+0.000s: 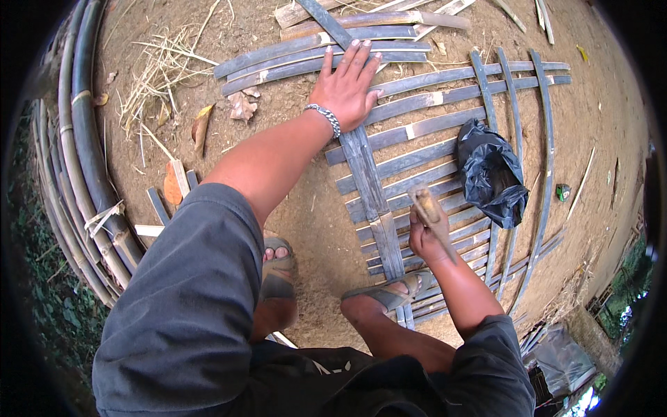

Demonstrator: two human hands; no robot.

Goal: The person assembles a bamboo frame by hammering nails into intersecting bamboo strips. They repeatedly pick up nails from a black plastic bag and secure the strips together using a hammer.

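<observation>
Now | bamboo strip: under left hand | tool: inside right grip

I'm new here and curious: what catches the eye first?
Probably the lattice of dark grey, bamboo-like slats on the brown earth, right of centre, with a crumpled, shiny black plastic bag on top. Then the left hand with its silvery chain bracelet, upper centre, and the right hand, left of the bag, holding a blurred brown tool.
</observation>
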